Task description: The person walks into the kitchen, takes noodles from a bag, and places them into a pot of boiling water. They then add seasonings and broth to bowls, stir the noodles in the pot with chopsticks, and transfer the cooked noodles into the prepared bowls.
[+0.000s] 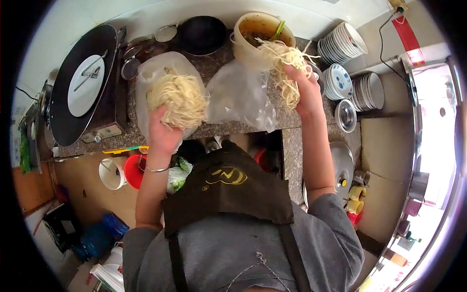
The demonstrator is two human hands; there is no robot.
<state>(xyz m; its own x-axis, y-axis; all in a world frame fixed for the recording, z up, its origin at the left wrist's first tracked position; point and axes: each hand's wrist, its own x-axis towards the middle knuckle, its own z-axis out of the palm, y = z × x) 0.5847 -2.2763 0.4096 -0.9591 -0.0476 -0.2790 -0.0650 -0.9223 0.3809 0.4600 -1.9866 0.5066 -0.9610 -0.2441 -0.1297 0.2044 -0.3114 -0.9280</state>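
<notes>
Head view. Landmark: clear plastic bag [241, 95] on the granite counter [233, 127].
Left of bag: left hand [163, 129] gripping a noodle bundle [177, 100], fingertips hidden under strands; a whitish plastic bag [163, 65] shows behind it.
Right of bag: right hand [306, 90] closed round a looser noodle bunch [288, 73], ends trailing; contact with the tub [243, 46] beyond the bag, unclear.
Edges: counter's front edge runs just on the bag's near side; wall [311, 19] bounds the far side. Room: narrow gap between left hand and the wok [59, 107], farther left of bag; a bare granite strip right of bag, below the right-hand bunch.
Count: noodle masses, two, one per hand. Wok, one, bearing one white plate [78, 97]. Black frying pan [201, 35], one, beyond bag. Steel bowl [346, 116], one, well right of bag. Yellow mugs [356, 193], two, farther right and nearer.
</notes>
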